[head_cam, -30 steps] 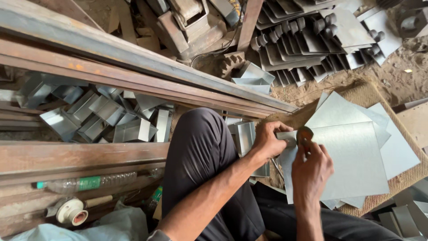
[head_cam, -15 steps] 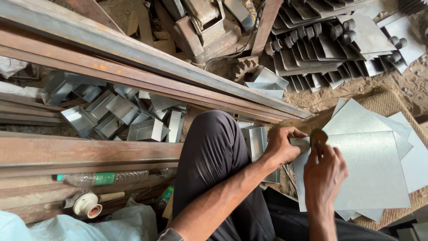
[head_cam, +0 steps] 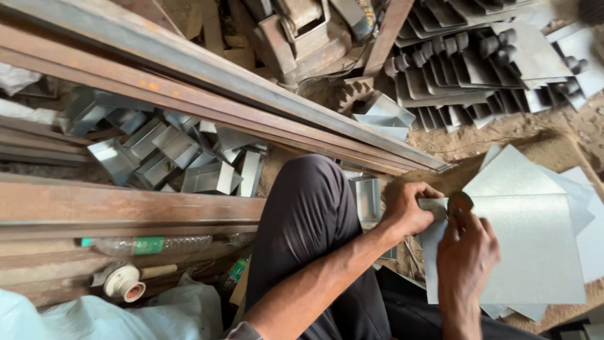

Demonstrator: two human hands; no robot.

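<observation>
So I'm looking down at the left hand (head_cam: 408,211) pinching the corner of the top galvanized metal sheet (head_cam: 535,252), fingers closed on its edge. The right hand (head_cam: 467,255) grips a small round green-topped tool (head_cam: 460,203) pressed against that same corner. The sheet sits on a stack of sheets (head_cam: 582,208) just right of my bent knee (head_cam: 311,189).

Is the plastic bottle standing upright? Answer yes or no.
No, the plastic bottle lies on its side beside the rusty steel beam.
</observation>
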